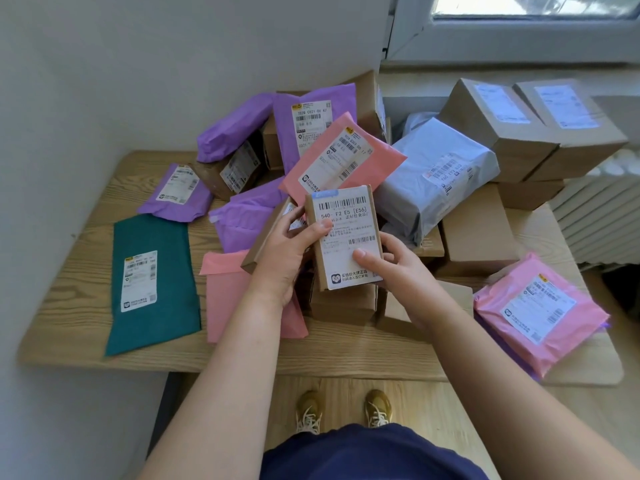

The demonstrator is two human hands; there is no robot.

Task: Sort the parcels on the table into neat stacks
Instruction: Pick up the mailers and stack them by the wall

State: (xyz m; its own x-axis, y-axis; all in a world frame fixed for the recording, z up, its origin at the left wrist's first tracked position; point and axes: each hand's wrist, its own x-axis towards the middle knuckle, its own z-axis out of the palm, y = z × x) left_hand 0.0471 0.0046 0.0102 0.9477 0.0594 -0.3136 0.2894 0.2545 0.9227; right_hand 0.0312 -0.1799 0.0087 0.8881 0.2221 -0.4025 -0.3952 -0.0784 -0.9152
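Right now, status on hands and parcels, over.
Left hand and right hand grip the labelled box. Parcels heaped unsorted on table. Green mailer flat, far left.

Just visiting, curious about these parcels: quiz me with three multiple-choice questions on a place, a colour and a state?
1. The green bag lies: A) on the table, at its left B) on the floor C) on the windowsill
2. The front-right bag is: A) yellow B) pink C) black
3. The labelled box in the middle is: A) held B) untouched C) torn open
1A, flat at the left; 2B, plainly pink; 3A, left hand and right hand grip it.
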